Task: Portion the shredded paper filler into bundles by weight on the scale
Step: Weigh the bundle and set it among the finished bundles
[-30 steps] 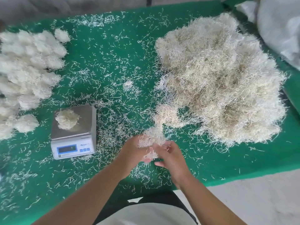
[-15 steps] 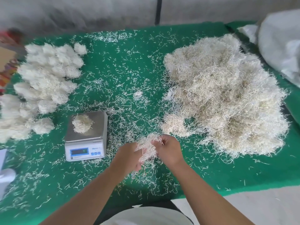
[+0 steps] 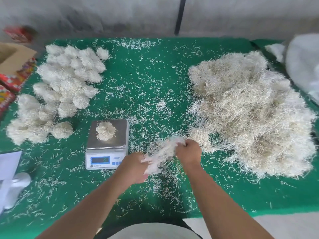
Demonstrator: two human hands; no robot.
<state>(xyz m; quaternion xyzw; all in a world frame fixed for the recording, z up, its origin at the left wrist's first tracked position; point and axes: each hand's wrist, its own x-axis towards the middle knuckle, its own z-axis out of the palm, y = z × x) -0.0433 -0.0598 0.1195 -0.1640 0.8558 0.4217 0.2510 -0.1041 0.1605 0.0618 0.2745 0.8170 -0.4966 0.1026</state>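
Observation:
A big loose heap of cream shredded paper filler covers the right side of the green table. Between my left hand and my right hand stretches a blurred handful of shreds; each hand grips one end of it, just above the table near the front. A small digital scale with a steel pan sits left of my hands, and a small rounded bundle lies on the pan. Several finished round bundles are piled at the left.
Loose shreds litter the green table cover. Cardboard and red printed boxes stand at the far left edge, a white object at the front left, a white bag at the right rear. A grey wall runs behind.
The handful has been drawn out longer between my hands, which have moved apart. The view has tilted up and shows more of the wall and the left side.

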